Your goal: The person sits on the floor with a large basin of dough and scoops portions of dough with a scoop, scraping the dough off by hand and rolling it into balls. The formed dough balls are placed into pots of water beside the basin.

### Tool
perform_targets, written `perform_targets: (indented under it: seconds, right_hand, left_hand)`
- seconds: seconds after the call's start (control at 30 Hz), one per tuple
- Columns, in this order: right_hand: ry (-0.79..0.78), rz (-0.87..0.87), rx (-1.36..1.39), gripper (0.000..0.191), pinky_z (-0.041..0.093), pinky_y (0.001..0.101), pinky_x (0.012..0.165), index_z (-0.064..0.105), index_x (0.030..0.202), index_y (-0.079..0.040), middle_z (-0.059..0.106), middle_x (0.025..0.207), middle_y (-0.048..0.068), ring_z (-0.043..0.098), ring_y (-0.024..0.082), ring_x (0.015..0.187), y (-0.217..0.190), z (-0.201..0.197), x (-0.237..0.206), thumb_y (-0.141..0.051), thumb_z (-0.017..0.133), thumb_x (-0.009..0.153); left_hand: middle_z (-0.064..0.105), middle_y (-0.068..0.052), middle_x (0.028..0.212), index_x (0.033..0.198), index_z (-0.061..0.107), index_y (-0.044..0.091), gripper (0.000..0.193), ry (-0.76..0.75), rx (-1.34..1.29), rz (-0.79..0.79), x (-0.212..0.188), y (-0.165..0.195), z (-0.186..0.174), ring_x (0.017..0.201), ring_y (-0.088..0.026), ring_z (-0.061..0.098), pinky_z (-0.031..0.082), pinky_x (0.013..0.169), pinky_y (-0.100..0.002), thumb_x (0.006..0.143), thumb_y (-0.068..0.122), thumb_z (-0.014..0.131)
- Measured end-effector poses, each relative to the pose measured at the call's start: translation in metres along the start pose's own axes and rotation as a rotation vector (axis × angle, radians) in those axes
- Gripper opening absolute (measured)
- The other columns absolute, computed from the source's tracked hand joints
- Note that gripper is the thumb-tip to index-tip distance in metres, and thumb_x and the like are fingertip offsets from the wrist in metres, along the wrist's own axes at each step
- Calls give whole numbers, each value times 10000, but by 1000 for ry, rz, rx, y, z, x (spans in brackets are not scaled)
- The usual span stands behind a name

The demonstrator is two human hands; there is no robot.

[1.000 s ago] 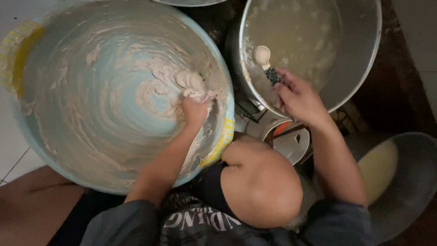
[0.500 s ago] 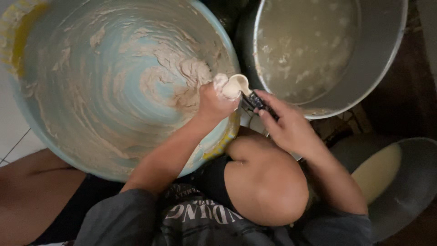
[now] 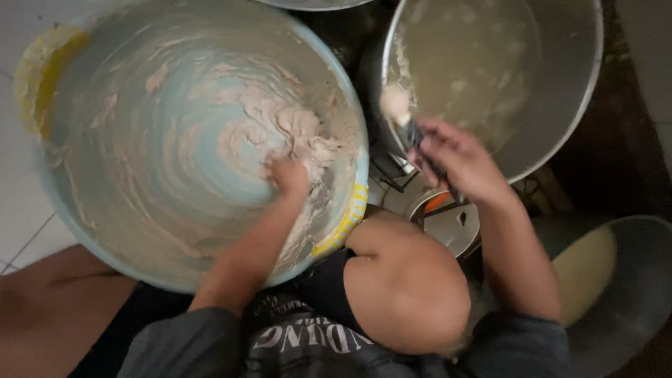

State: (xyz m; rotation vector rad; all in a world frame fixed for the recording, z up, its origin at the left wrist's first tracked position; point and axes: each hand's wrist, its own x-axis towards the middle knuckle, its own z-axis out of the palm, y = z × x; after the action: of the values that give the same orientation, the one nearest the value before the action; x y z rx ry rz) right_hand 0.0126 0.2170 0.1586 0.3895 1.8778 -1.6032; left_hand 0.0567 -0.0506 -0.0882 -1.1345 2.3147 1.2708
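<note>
A big light-blue plastic basin point(image 3: 105, 231), tilted toward me and smeared with pale dough paste, fills the left. My left hand point(image 3: 288, 176) is inside it, fingers pressed into a clump of paste point(image 3: 301, 133) near the right wall. My right hand point(image 3: 458, 161) grips a spoon point(image 3: 400, 112) by its dark handle; the spoon's bowl carries a lump of paste and sits just inside the left rim of a large metal pot point(image 3: 560, 133) at the upper right.
My bare knee point(image 3: 409, 287) rises between the two arms. A small white dish point(image 3: 455, 224) lies under the right wrist. A metal bowl point(image 3: 630, 308) with pale yellow batter sits at the lower right. White floor tiles point(image 3: 14, 210) show at the left.
The right hand carried the loaded spoon from the basin's rim over to the metal pot. The left hand dropped back down into the paste inside the basin.
</note>
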Motion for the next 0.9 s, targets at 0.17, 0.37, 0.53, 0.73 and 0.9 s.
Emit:
perform_targets:
  seconds: [0.17,0.37,0.53,0.73,0.9]
  right_hand:
    - [186,-31,-96,463,495,274,599,534,1445,-35,683,1034,59,604,113,710,24,-26,49,-50,520,983]
    - [353,-167,-529,412,561,331,727,573,1334,-2,693,1079,112,675,173,866,39,-46,79,-104,669,946]
    - [411,-267,-575,356,543,313,730,569,1353,8,700,1108,127,667,163,882,16,-43,53,-100,639,1022]
    - [40,4,-147,412,519,273,573,549,1377,-43,715,1008,77,619,110,683,-13,14,-29,-99,537,968]
    - [67,-183,-611,432,519,243,620,573,1433,-70,745,961,35,638,90,678,-18,61,-45,-118,560,1004]
  left_hand:
    - [750,-169,1016,1038,706,7,349,-282,-683,253,-8,-3,23,903,-235,696,534,807,-381,798,246,788]
    - [690,-196,794,974,747,28,245,-456,-174,472,-21,55,-4,724,-293,667,498,721,-407,1011,270,743]
    - [685,-134,715,822,679,45,185,-249,-279,746,-43,100,-28,653,-309,686,524,616,-430,906,176,780]
    - [657,-139,686,773,631,38,276,-164,-327,901,-61,119,-48,605,-340,653,523,559,-441,792,210,847]
    - [690,-141,747,824,697,83,150,-231,-207,1025,-65,118,-41,690,-372,691,545,626,-466,722,135,795]
